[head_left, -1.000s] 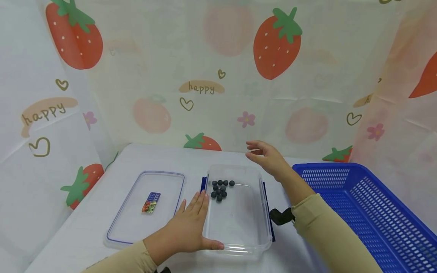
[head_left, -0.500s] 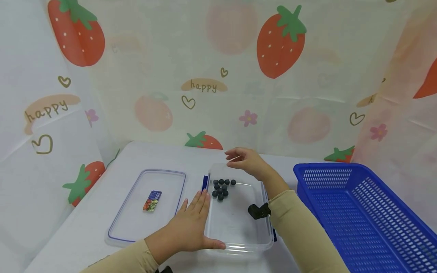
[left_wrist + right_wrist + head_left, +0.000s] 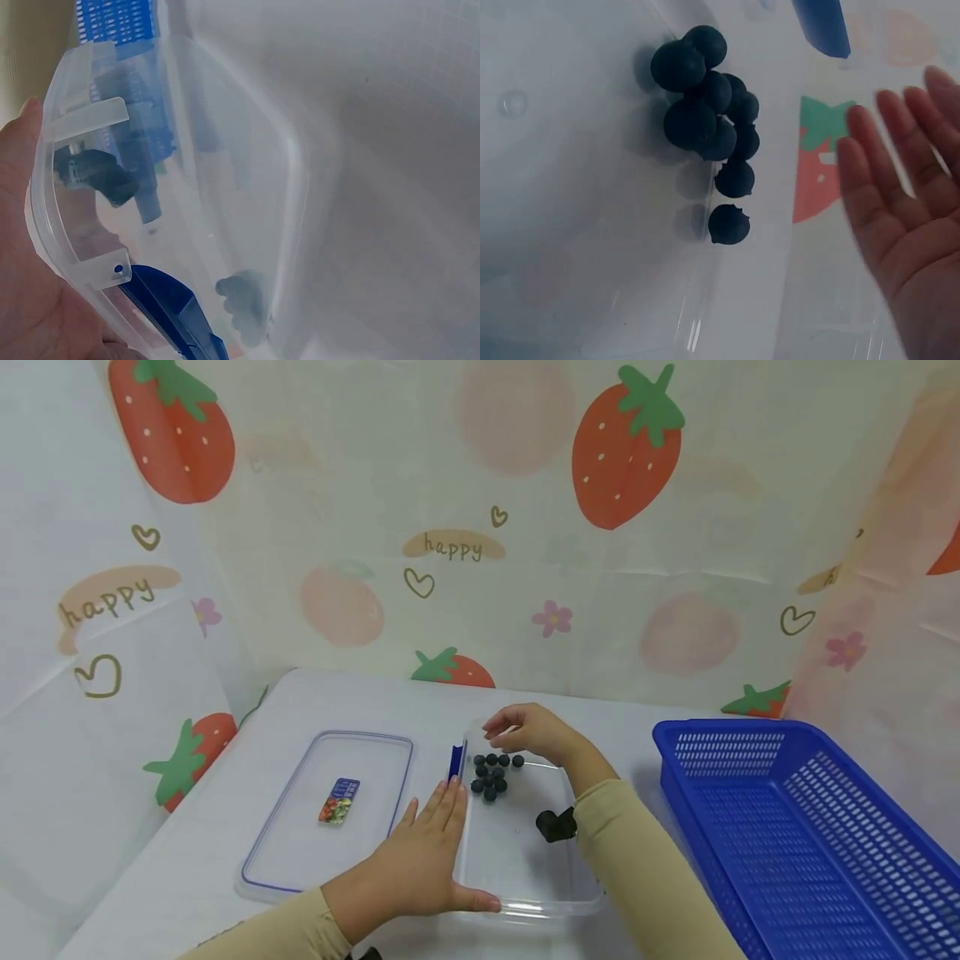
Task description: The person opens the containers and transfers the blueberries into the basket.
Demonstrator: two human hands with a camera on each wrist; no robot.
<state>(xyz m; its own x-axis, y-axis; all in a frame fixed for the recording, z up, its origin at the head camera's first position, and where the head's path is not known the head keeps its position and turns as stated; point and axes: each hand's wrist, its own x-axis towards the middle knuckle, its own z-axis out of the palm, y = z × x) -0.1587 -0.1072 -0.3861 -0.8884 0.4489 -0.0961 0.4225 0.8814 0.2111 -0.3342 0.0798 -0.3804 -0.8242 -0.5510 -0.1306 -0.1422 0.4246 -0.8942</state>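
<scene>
Several dark blueberries lie clustered in the far left part of a clear plastic container. My left hand rests along the container's left rim, fingers straight, thumb at the near rim; in the left wrist view that hand lies against the outer edge beside a blue latch. Over the container's far end hovers my right hand, just behind the berries. The right wrist view has its palm and loosely extended fingers apart from the blueberries, holding nothing.
Left of the container lies its clear lid with a blue seal and a small printed label. A blue perforated basket stands at the right. A strawberry-patterned sheet hangs behind the table.
My right hand has moved left and lower, from beyond the container's far right corner to above its far end. The left hand stays on the rim, and the berries have not moved.
</scene>
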